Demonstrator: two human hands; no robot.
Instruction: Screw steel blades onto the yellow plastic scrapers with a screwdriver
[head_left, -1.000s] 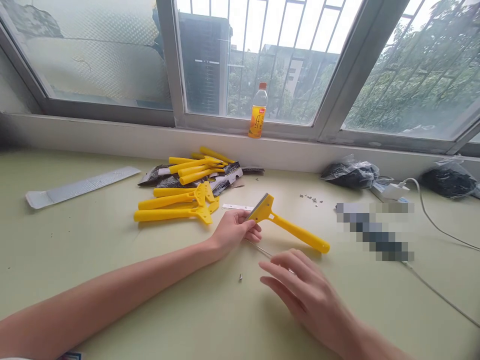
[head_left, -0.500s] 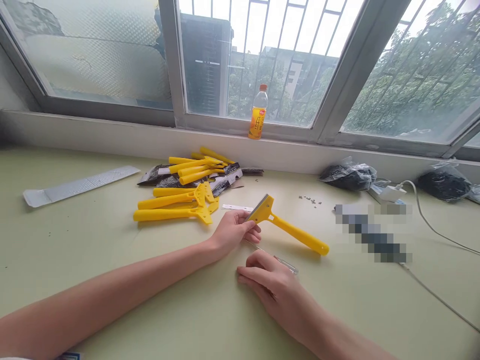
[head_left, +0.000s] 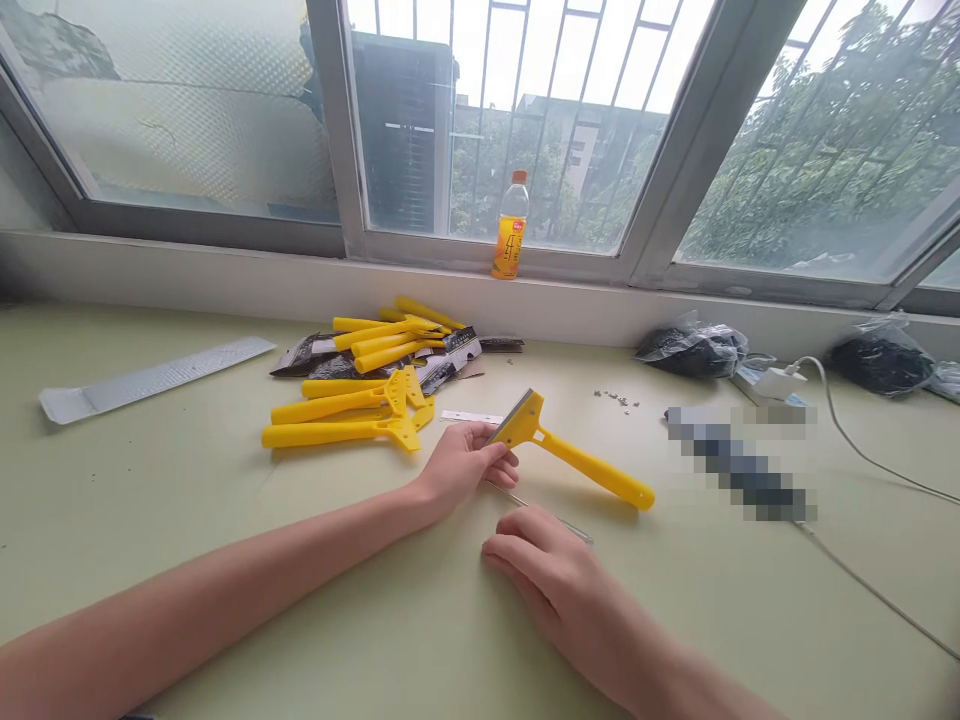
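Note:
A yellow scraper [head_left: 592,470] with a long handle has its wide head pinched at the lower left corner by my left hand [head_left: 466,462]. Its handle points to the lower right. My right hand [head_left: 544,570] rests on the table nearer to me, its fingers curled together; whether anything is in them is hidden. Behind those fingers lies a thin screwdriver [head_left: 574,530], partly covered. A flat white strip [head_left: 471,416] lies just beyond my left hand. To its left are several yellow scrapers [head_left: 337,433] lying side by side.
More yellow handles [head_left: 386,350] lie on black packets at the back. Small screws [head_left: 619,399] are scattered right of centre. Black-filled plastic bags [head_left: 694,350], a white charger [head_left: 780,382] with cable and a blurred object [head_left: 739,465] are at the right. A bottle [head_left: 510,230] stands by the window.
My right hand has shifted slightly to the right and its fingers have drawn in, covering more of the screwdriver. My left hand keeps its hold on the scraper. The view has moved slightly.

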